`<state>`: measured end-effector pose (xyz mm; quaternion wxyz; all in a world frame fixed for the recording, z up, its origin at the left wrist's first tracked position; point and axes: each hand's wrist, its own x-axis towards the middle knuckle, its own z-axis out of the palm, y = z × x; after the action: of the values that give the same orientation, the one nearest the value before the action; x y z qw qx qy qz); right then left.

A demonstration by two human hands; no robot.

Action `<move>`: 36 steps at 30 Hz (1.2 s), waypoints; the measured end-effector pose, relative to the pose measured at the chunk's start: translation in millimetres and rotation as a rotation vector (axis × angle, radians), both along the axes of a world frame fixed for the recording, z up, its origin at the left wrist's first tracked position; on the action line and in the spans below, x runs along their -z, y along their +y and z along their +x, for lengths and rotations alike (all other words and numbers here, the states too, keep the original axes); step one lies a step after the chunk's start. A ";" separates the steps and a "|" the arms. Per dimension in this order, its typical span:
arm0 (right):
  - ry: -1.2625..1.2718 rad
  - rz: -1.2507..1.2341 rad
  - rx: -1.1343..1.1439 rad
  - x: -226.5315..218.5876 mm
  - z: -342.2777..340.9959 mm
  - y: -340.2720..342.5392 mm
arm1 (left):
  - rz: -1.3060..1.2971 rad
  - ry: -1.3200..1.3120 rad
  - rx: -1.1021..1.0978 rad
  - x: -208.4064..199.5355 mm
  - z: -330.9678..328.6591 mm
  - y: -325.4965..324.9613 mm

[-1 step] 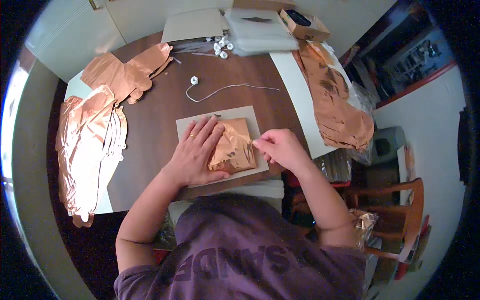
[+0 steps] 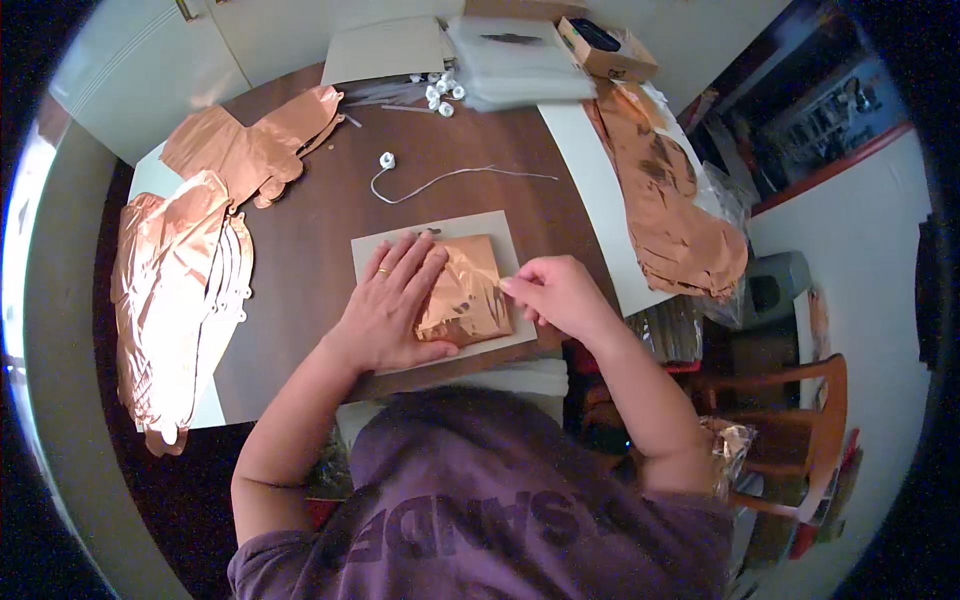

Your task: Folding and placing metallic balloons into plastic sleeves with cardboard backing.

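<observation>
A folded, shiny copper-coloured foil balloon (image 2: 470, 265) lies flat on a pale card (image 2: 490, 222) with a dark hang slot near its top. My left hand (image 2: 392, 300) rests on the foil's left side, fingers stretched out flat and thumb along the lower edge. At the right edge of the foil, my right hand (image 2: 548, 290) is closed in a pinch. A tiny pale bit shows at its fingertips, too small to name. Beyond the card, a small white ribbon roll (image 2: 387, 160) sits with a thin ribbon strand (image 2: 440, 183) trailing right.
Flat copper foil balloons lie in piles at the left (image 2: 170, 290), far left (image 2: 240, 150) and right (image 2: 665, 200). At the back are a stack of cards (image 2: 385, 50), clear plastic bags (image 2: 520, 65), several ribbon rolls (image 2: 445, 108) and an open box (image 2: 625, 60). A wooden chair (image 2: 780, 420) stands right.
My right fingertips have shifted very slightly left toward the foil's edge. My left hand stays in place on the foil.
</observation>
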<state>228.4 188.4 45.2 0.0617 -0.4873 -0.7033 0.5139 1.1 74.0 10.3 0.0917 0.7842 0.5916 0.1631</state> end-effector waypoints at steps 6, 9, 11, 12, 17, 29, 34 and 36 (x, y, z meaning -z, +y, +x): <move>-0.042 0.021 -0.080 4.1 -19.1 7.7 | -0.018 0.012 0.007 -2.6 0.4 -0.1; 0.023 -0.021 -0.100 14.5 -19.6 15.4 | -0.018 0.018 0.010 -0.8 0.3 0.4; 0.021 -0.083 -0.105 10.0 -21.2 16.2 | -0.018 0.016 0.010 -1.2 0.3 1.3; 0.021 -0.083 -0.106 6.9 -21.8 15.6 | -0.031 0.013 0.012 -2.6 0.6 1.9; 0.043 -0.132 -0.051 15.1 -19.1 14.8 | -0.050 0.010 0.014 -4.6 1.2 2.4; 0.070 0.301 -0.042 26.1 -19.7 0.6 | 0.129 0.045 -0.105 14.2 17.5 1.6; -0.072 0.628 -0.007 23.3 -14.1 -18.9 | 0.147 0.084 -0.115 17.1 19.3 0.8; -0.104 0.697 -0.004 23.9 -11.2 -20.1 | 0.127 0.085 -0.123 14.8 20.3 0.4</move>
<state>217.3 168.3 21.3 0.1876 -0.4611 -0.8396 0.2175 21.4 74.4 -4.5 0.0065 0.7570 0.6303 0.1723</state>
